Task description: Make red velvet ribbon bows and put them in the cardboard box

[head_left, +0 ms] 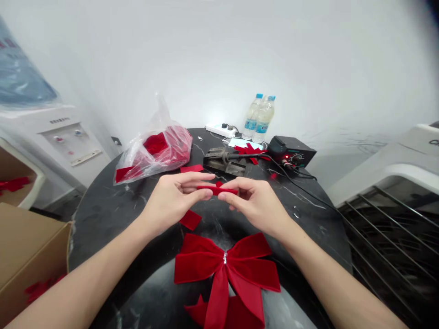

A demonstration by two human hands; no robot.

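Between my left hand (178,195) and my right hand (250,201) is a narrow strip of red velvet ribbon (217,189), seen nearly edge-on. Both hands pinch it with thumb and fingers, one at each side, above the table. Nearer to me lies a large red velvet bow (202,265), its middle bound with a silvery tie (225,258) and its tails hanging toward me. A short red ribbon piece (190,220) rests below my left hand, and another red piece (192,168) lies beyond it.
On the round black table (103,219) stand a plastic bag of red ribbon (161,146), a soldering-type iron on its stand (226,157), a black control box (291,151), two bottles (262,119) and a power strip (220,130). A cardboard box (30,246) is at left, a rack (394,228) at right.
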